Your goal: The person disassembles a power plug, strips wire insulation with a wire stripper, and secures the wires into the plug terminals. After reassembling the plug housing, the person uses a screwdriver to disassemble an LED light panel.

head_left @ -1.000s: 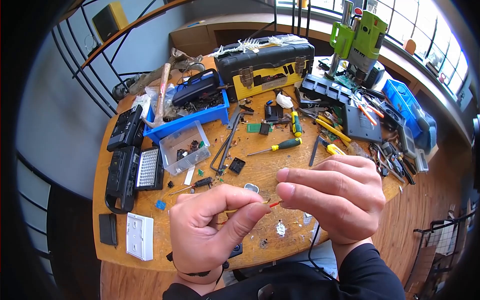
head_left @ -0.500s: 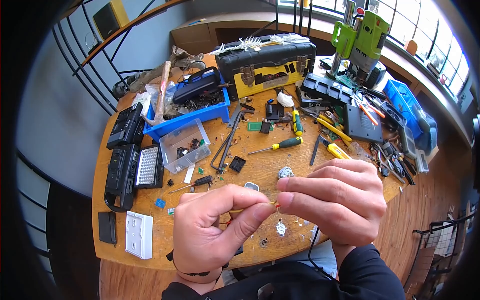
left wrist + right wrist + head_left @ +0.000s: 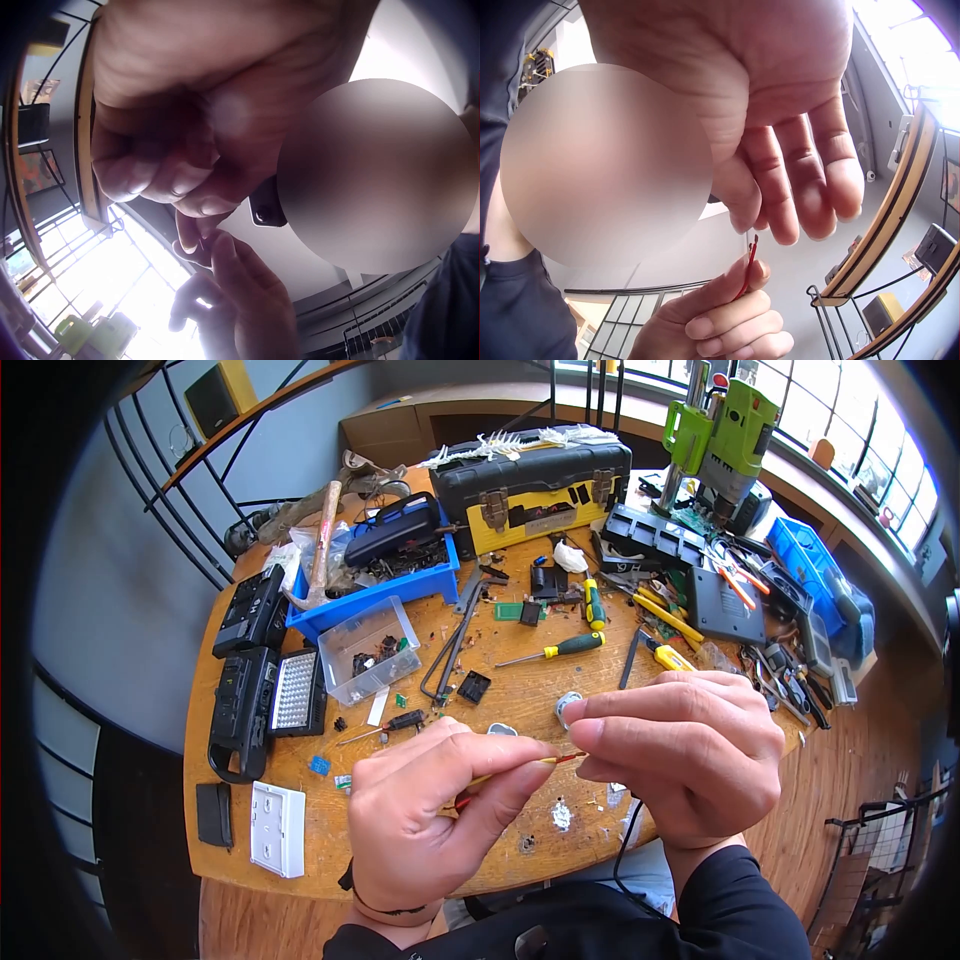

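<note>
My left hand [image 3: 430, 810] pinches a yellow wire [image 3: 490, 772] and a red wire [image 3: 567, 758] between thumb and forefinger, their ends pointing right. In the right wrist view the red wire [image 3: 748, 274] rises from the left fingers to a dark, thin end. My right hand [image 3: 690, 755] faces it, thumb and forefinger pinching right at that end, the other fingers loosely extended. Beyond the hands, a small round silver part [image 3: 568, 708] lies on the wooden table [image 3: 420, 865], partly hidden by the right fingers, and a flat grey piece [image 3: 502, 730] lies nearby.
Screwdrivers [image 3: 575, 645] and black plastic pieces are strewn ahead. At the left stand a blue bin [image 3: 345, 615] with a hammer [image 3: 326, 540] on it, a clear box [image 3: 375, 685] and a white casing [image 3: 277, 830]. A toolbox [image 3: 535, 490] and green drill press [image 3: 735, 445] stand behind.
Both hands have shifted slightly right. The wires slant more toward the right fingers, and a longer stretch of red shows between the hands. The round silver part has come into view.
</note>
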Available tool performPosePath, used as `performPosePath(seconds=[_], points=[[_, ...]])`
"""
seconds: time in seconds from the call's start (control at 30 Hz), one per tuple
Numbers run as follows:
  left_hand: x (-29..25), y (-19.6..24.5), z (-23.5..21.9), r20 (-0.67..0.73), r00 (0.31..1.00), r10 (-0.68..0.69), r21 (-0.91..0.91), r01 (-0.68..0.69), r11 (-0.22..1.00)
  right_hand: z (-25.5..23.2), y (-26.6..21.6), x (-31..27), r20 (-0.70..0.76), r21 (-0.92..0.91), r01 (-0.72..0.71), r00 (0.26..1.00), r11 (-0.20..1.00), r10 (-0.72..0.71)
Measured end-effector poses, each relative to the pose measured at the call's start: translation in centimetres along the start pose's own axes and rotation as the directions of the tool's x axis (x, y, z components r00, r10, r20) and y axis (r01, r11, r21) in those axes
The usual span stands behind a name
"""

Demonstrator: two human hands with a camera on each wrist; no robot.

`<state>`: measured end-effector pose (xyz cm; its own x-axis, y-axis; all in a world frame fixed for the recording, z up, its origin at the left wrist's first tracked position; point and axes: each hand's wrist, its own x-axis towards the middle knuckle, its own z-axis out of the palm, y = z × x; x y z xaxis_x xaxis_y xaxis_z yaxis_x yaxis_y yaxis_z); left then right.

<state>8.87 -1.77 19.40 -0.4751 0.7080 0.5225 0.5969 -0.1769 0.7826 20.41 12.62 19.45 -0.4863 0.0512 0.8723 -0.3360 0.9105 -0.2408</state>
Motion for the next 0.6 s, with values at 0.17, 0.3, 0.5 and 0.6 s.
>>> performPosePath(seconds=[0.17,0.3,0.5,0.6], points=[[0.24,-0.26,0.37,0.004,0.988,0.156,0.105,-0.156,0.982,0.03,0.11,-0.13,0.046,-0.010,0.016,0.999,1.000,-0.015],[0.18,-0.49,0.51,-0.026,0.985,0.173,0.111,-0.169,0.979,0.20,-0.04,-0.14,0.055,-0.006,0.026,0.998,1.000,-0.026],[0.19,-0.59,0.60,-0.037,0.979,0.198,0.108,-0.193,0.975,0.30,-0.01,-0.12,0.041,-0.028,0.022,0.999,0.999,-0.021],[0.20,-0.75,0.63,-0.042,0.974,0.224,0.110,-0.218,0.970,0.27,-0.05,-0.02,0.045,-0.025,0.012,0.999,1.000,-0.011]])
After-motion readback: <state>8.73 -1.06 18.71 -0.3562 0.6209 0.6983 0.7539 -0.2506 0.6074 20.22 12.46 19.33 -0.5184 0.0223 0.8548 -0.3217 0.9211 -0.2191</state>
